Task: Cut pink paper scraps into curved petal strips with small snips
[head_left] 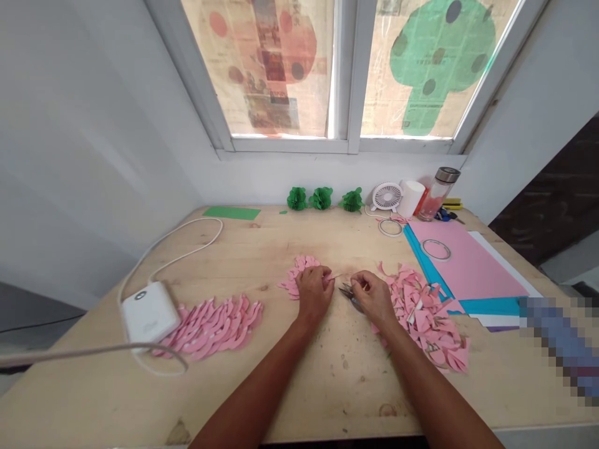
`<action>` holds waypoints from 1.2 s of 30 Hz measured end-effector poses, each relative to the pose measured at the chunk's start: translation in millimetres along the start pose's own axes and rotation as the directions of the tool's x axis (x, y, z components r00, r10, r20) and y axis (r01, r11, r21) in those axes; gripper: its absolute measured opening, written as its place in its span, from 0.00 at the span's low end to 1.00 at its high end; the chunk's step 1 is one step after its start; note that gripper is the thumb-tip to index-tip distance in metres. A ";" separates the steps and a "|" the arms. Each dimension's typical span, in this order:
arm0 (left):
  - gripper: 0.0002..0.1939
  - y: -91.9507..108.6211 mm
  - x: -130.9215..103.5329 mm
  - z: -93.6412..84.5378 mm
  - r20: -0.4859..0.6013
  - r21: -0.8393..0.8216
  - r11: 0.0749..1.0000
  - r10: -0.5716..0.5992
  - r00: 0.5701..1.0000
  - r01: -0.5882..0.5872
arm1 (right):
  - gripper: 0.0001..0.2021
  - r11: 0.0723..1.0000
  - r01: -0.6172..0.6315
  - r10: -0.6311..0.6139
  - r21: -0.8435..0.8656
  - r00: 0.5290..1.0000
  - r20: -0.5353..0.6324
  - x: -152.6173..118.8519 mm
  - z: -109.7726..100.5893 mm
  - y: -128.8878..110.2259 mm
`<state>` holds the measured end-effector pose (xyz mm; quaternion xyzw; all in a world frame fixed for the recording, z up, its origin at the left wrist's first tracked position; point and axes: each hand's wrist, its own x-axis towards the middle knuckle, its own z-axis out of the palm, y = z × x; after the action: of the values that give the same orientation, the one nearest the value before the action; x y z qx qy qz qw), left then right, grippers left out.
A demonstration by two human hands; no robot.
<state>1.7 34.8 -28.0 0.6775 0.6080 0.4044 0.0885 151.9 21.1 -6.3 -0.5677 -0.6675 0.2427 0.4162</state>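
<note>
My left hand is closed over the near side of a small cluster of curled pink paper petals, with a bit of pink paper at its fingertips. A thin wire runs from there toward my right hand, whose thumb and forefinger are pinched together at its end. Dark-jawed pliers show under my right hand, jaws pointing left; whether the palm grips them or they lie on the table, I cannot tell. Right of that hand spreads a heap of pink paper scraps.
Left lie rows of curled pink strips beside a white power bank with a looping cable. Green paper puffs, a small fan and a glass bottle line the wall. Coloured sheets and wire rings lie right.
</note>
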 end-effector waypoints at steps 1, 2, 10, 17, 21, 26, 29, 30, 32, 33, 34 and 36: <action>0.06 1.5 -0.1 -1.3 -0.001 -0.020 1.000 0.000 1.000 0.000 | 0.07 1.000 -0.003 0.003 0.013 1.000 -0.001 -0.2 0.2 0.2; 0.06 3.5 -0.4 -2.6 -0.003 -0.038 0.999 0.001 1.000 -0.001 | 0.08 0.999 -0.011 0.011 0.030 1.000 -0.004 -0.1 0.5 0.7; 0.05 24.2 -8.0 -11.8 -0.007 -0.199 0.980 0.031 0.999 -0.032 | 0.20 0.933 -0.061 0.079 0.355 0.996 -0.036 6.5 3.3 5.5; 0.09 27.2 -7.6 -11.2 0.121 -0.537 0.832 -0.084 0.989 0.137 | 0.23 0.866 -0.097 0.095 0.490 0.995 0.030 5.9 4.0 4.0; 0.19 27.9 -4.9 -14.6 0.243 -0.705 0.651 -0.151 0.958 0.281 | 0.22 0.813 -0.108 0.114 0.572 0.993 0.026 7.1 3.1 5.3; 0.18 22.4 -0.8 -18.4 0.327 -0.827 0.396 -0.237 0.915 0.398 | 0.24 0.796 -0.120 0.107 0.593 0.993 0.057 8.3 4.2 8.4; 0.16 16.8 1.0 -20.4 0.338 -0.856 0.312 -0.265 0.903 0.412 | 0.24 0.808 -0.116 0.088 0.577 0.993 0.077 8.3 5.7 11.2; 0.16 15.3 1.4 -21.3 0.341 -0.859 0.301 -0.269 0.901 0.415 | 0.24 0.814 -0.113 0.081 0.570 0.993 0.080 8.3 6.2 12.3; 0.15 13.2 2.0 -23.0 0.348 -0.857 0.295 -0.276 0.896 0.423 | 0.23 0.823 -0.108 0.073 0.558 0.994 0.084 8.4 7.1 14.3; 0.14 12.6 2.2 -23.8 0.352 -0.854 0.295 -0.279 0.893 0.429 | 0.23 0.826 -0.108 0.072 0.553 0.994 0.087 8.4 7.4 15.0; 0.13 12.4 2.4 -24.5 0.354 -0.851 0.297 -0.285 0.891 0.433 | 0.23 0.829 -0.110 0.072 0.549 0.993 0.090 8.3 7.8 15.3; 0.11 12.3 2.8 -25.4 0.347 -0.848 0.302 -0.304 0.887 0.435 | 0.23 0.834 -0.116 0.073 0.539 0.992 0.101 7.9 8.2 14.9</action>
<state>-5.9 24.8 -2.5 0.3816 0.4196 0.5950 0.5694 153.3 33.4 -20.4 -0.4487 -0.5577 0.4638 0.5221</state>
